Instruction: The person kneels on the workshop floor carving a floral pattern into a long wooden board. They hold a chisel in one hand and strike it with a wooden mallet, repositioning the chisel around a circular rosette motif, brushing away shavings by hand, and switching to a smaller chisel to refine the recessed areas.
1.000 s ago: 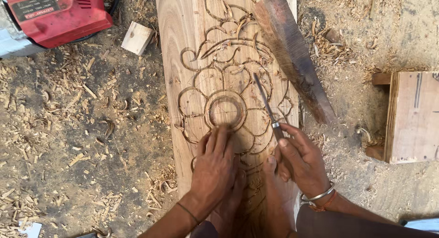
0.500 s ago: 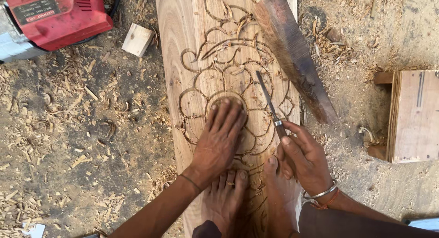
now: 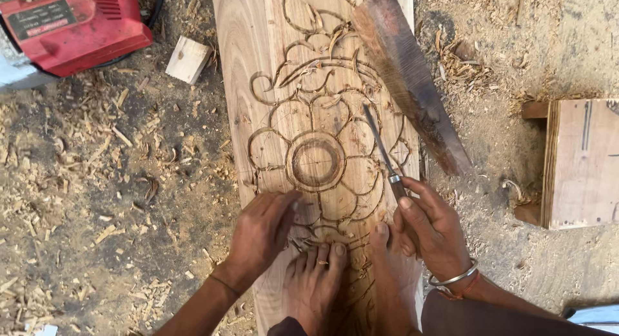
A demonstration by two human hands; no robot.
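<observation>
Chisel (image 3: pixel 382 152) steel, slim, in rt hand (image 3: pixel 433 227), carved plank (image 3: pixel 258 84)

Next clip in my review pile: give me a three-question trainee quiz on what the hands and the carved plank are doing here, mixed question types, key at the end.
1. True or false: the right hand grips a chisel whose blade lies on the carved plank.
2. Multiple choice: where does the left hand rest? A) on the red power tool B) flat on the plank just below the carved ring C) on the plywood box
3. Fill in: the two bare ____ press on the near end of the plank.

Key: 1 true; 2 B; 3 feet.
</observation>
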